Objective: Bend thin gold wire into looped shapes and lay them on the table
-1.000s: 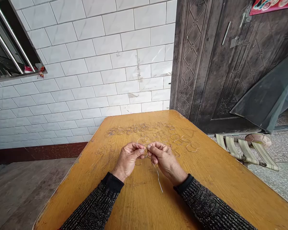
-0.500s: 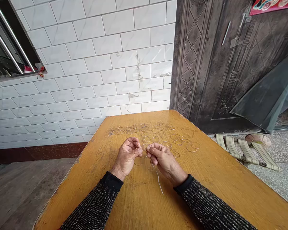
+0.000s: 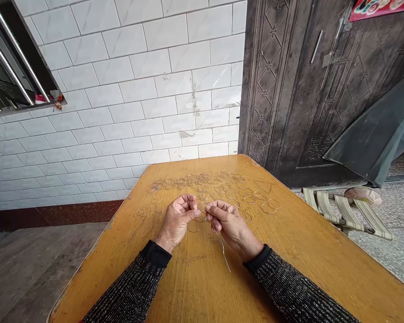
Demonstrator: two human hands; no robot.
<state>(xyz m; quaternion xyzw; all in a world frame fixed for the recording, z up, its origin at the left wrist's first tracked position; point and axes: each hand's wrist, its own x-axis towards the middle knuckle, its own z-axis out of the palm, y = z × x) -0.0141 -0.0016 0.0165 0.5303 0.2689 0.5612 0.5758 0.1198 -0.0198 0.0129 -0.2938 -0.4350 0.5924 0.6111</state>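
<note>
Above the middle of the wooden table [image 3: 202, 287], my left hand [image 3: 177, 220] and my right hand [image 3: 231, 226] face each other, fingertips a short gap apart. Each hand pinches a thin wire [image 3: 226, 255]. Its loose end hangs below my right hand toward me, and a curved part shows below my left fingertips. The exact grip points are too small to make out. Beyond my hands lie several bent wire loops [image 3: 271, 206], some shaped like flowers. More thin wires [image 3: 146, 211] rest left of my left hand.
A white tiled wall [image 3: 121, 107] stands behind the table, with a barred window [image 3: 13, 54] at upper left. At the right are a dark carved door [image 3: 289, 89], a grey-green sheet [image 3: 370, 130], and a low stool with striped straps [image 3: 346, 211].
Both hands keep nearly the same pose. The wire's hanging end has swung very slightly to the right.
</note>
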